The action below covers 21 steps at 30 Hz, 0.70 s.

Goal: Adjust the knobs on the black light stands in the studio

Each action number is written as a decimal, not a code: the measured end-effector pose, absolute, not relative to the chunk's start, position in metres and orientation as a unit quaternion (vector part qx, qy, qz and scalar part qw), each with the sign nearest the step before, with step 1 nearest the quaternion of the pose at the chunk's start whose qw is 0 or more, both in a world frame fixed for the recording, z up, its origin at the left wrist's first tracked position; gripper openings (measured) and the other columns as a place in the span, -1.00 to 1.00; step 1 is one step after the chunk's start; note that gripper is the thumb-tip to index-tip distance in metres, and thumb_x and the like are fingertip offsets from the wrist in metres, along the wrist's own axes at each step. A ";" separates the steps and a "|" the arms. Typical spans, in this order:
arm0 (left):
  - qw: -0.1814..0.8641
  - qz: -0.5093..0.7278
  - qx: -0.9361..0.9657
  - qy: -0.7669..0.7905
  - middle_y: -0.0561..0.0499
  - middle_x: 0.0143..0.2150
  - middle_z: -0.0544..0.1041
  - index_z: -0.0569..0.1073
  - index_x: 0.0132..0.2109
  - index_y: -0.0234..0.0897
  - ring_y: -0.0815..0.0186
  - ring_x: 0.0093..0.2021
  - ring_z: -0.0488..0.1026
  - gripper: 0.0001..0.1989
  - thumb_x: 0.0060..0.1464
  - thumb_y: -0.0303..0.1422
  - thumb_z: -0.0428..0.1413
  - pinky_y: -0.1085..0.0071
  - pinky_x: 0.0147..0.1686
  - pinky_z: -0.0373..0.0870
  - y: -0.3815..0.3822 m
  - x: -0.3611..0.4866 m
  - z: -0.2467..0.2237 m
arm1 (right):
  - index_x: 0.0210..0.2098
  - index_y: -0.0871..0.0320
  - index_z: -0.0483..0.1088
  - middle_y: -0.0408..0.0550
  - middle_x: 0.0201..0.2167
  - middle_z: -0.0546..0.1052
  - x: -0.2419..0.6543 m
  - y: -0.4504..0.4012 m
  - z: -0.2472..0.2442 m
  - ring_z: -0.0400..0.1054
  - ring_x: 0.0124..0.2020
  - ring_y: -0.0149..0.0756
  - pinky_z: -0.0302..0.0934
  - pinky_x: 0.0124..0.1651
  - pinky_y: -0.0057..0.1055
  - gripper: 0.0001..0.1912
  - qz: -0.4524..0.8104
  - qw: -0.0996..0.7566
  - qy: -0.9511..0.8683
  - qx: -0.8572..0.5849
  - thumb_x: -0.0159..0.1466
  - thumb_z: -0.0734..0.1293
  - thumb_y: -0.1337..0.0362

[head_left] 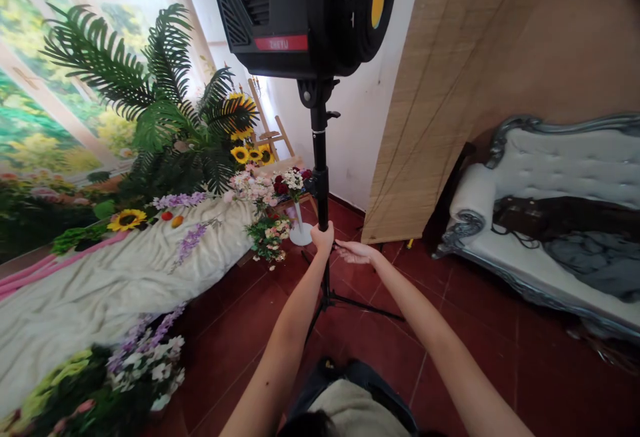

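A black studio light (280, 17) with a red label sits at the top of a black stand (321, 190), upright in front of me. My left hand (323, 237) is wrapped round the pole below its collar. Just to the right, my right hand (354, 251) has its fingertips at a small knob on the pole, with thumb and fingers close together; the knob is too small to make out well. Beneath my hands the stand's tripod legs (367, 306) spread over the red tiled floor.
At the left, a table under cream cloth (200, 260) bears flowers and fruit, with a palm plant (165, 104) behind. A bamboo blind (405, 157) hangs right of the stand. A white sofa (565, 164) holding dark cloth stands at the right.
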<state>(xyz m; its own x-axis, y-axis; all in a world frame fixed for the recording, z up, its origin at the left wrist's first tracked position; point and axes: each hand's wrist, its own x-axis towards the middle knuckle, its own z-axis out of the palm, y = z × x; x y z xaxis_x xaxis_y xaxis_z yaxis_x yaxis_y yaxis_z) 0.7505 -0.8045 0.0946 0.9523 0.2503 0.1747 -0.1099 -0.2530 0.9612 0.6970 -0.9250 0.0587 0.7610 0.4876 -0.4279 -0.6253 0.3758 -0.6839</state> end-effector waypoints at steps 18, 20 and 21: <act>0.644 0.151 0.748 0.060 0.08 -0.66 0.30 0.28 -0.63 -0.29 0.43 -0.62 0.23 -0.73 -0.18 -0.23 0.13 0.51 -0.59 0.12 -0.811 0.751 0.092 | -0.40 0.25 0.45 0.05 -0.45 0.52 0.680 -0.922 0.057 0.36 -0.53 -0.41 0.33 -0.39 -0.44 -0.31 0.156 0.690 0.146 -0.691 0.26 -0.02 -0.19; 0.646 0.156 0.744 0.068 0.10 -0.67 0.27 0.28 -0.62 -0.29 0.44 -0.62 0.22 -0.74 -0.21 -0.24 0.15 0.51 -0.59 0.11 -0.812 0.751 0.092 | -0.46 0.25 0.43 0.04 -0.50 0.53 0.683 -0.918 0.065 0.35 -0.57 -0.44 0.34 -0.44 -0.48 -0.40 0.161 0.720 0.156 -0.657 0.20 0.14 -0.20; 0.645 0.157 0.745 0.069 0.11 -0.68 0.26 0.28 -0.62 -0.29 0.44 -0.62 0.22 -0.74 -0.21 -0.25 0.15 0.52 -0.59 0.11 -0.812 0.751 0.093 | -0.50 0.25 0.41 0.02 -0.54 0.52 0.684 -0.916 0.068 0.33 -0.59 -0.45 0.33 -0.47 -0.51 -0.47 0.149 0.720 0.155 -0.660 0.16 0.25 -0.15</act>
<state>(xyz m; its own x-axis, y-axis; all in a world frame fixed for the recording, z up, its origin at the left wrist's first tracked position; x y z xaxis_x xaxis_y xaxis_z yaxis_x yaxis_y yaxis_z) 0.7506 -0.8121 0.0925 0.9408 0.3065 0.1448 -0.0996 -0.1582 0.9824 0.6844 -0.9162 0.0681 0.9078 0.0097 -0.4194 -0.4186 0.0853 -0.9041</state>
